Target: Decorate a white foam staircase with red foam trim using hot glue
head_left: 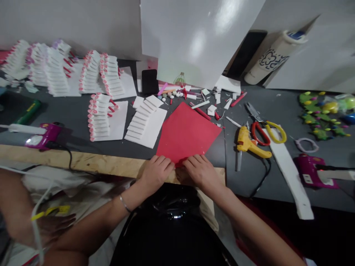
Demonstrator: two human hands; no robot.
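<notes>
A red sheet of paper (pixel 188 129) lies on the dark table with its near corner at the front edge. My left hand (pixel 156 171) grips that near edge with bent fingers, thumb side toward the middle. Close beside it, my right hand (pixel 201 171) holds the same edge, fingers curled over the paper. Both thumbs are mostly hidden, so how the edge is bent under them is unclear. Left of the sheet is a white foam piece with stacked strips (pixel 148 120). Further left, a similar piece with pink-tipped strips (pixel 101 118) lies flat.
Foam scraps (pixel 212 109) and red rolled sticks (pixel 238 99) lie behind the sheet. To the right are a yellow glue gun (pixel 249 144), pliers (pixel 263 125) and a purple power socket (pixel 312 170). A bottle (pixel 269 59) leans at the back. Another person's hand (pixel 55 225) is at lower left.
</notes>
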